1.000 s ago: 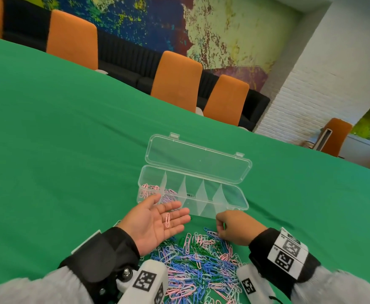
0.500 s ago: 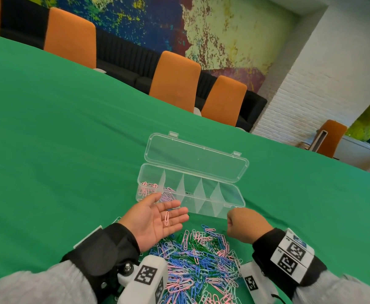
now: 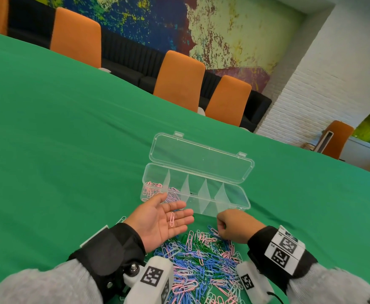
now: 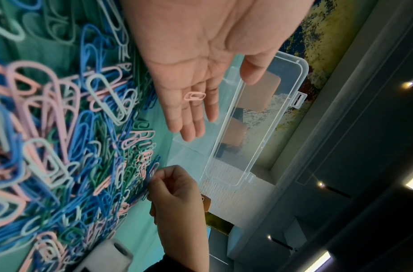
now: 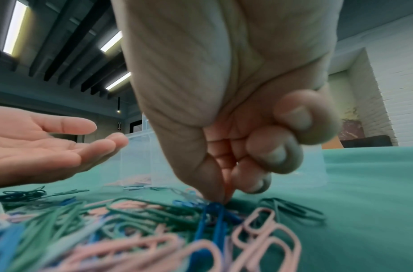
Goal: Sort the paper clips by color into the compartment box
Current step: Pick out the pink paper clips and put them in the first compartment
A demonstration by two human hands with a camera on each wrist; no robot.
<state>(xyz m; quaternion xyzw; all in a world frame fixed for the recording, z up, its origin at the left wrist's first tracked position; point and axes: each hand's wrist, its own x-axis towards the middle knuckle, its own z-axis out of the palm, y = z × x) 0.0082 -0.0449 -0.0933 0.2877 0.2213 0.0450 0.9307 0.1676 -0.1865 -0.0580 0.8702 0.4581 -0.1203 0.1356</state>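
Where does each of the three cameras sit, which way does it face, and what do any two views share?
Head: above, looking forward and down at the compartment box and paper clip pile; both forearms show.
Left wrist: looks along the flat left hand, pink paper clip on its fingers.
Right wrist: low over the table, at the right hand, fingertips pinching in the pile.
Shared: all three show both hands.

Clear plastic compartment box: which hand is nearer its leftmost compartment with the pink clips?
Left. The left hand lies palm up just in front of that end of the clear plastic compartment box; the right hand is over the clip pile, nearer the box's right end.
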